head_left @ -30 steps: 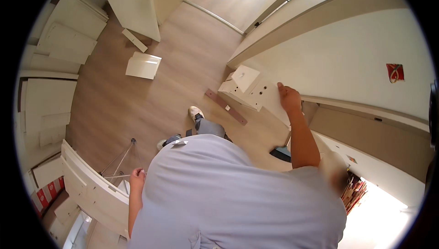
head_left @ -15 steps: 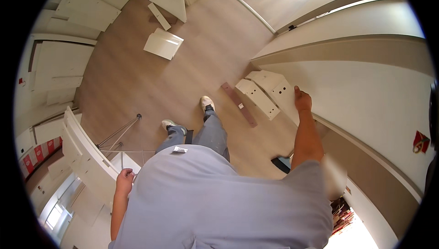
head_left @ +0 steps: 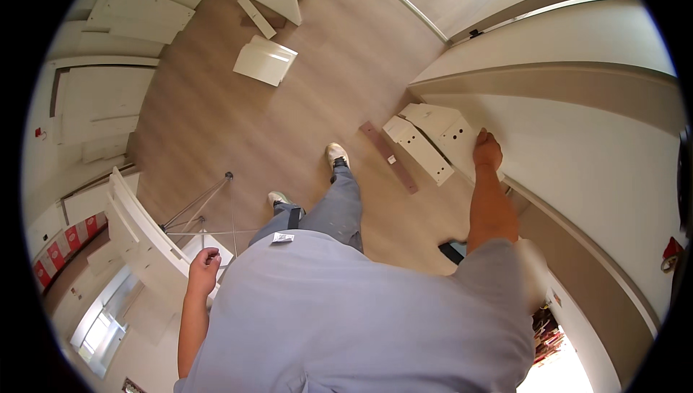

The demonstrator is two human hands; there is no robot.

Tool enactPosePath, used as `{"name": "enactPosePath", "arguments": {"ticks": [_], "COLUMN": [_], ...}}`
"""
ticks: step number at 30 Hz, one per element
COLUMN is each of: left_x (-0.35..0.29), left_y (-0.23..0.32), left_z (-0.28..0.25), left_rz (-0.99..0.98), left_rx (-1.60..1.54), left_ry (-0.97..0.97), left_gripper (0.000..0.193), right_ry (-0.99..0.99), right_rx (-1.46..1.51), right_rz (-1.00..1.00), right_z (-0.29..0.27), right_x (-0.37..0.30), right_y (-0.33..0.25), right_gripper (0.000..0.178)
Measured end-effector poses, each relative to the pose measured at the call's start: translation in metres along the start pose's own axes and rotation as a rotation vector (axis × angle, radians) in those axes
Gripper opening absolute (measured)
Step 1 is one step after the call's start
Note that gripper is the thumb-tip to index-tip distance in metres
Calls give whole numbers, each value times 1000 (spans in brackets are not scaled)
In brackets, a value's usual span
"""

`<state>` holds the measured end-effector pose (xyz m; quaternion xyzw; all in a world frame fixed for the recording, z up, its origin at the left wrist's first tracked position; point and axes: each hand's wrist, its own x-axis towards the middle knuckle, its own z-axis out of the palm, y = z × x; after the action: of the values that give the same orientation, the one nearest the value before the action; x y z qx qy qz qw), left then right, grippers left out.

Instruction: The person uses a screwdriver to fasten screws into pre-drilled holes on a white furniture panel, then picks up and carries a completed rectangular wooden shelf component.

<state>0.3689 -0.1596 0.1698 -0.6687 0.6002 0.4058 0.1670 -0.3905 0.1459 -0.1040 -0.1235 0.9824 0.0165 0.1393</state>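
Note:
My right hand [head_left: 487, 150] is closed at the edge of a white panel with dark holes [head_left: 449, 130], at the right by the wall. Its fingertips are partly hidden. A second white panel with holes [head_left: 417, 149] stands close beside that one, to its left. Low at the left, my left hand [head_left: 204, 269] hangs with loosely bent fingers, and I see nothing in it. It is nearest to a white board [head_left: 150, 230] and a stand of thin metal rods [head_left: 198, 202].
A brown strip [head_left: 390, 158] lies on the floor left of the panels. Farther ahead lie a white board piece [head_left: 266, 59] and a narrow white strip [head_left: 257, 17]. Large white boards [head_left: 101, 101] lean along the left side. A dark object [head_left: 452, 251] sits near my right arm.
My left hand has come up slightly. My right hand keeps its place at the panel's edge. The whole view has shifted a little.

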Motion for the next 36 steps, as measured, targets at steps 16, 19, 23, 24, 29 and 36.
{"name": "enactPosePath", "arguments": {"ticks": [16,19,23,24,29,36], "left_x": [5,-9,-32,-36,-42,-71], "left_y": [-186,-183,-203,-213,-277,-345], "left_z": [108,108,96,98,117,152], "left_rz": [133,132,6,-48,-198,-279], "left_rx": [-318,-489,-740,-785,-934,-1233], "left_ry": [-270,-214,-18,21,332,462], "left_gripper": [28,28,31,31,35,38], "right_ry": [-1140,-1399,-1137,-1083,-837,-898], "right_rx": [299,177,-46,-120,-208,-538], "right_rz": [-1167,-1249,-1378,-1370,-1883,-1963], "right_z": [-6,-57,-59,-59,42,80], "right_x": [-331,-410,-472,-492,-572,-648], "right_y": [-285,-358,-436,-451,-519,-578], "right_gripper": [38,32,25,24,26,28]}}
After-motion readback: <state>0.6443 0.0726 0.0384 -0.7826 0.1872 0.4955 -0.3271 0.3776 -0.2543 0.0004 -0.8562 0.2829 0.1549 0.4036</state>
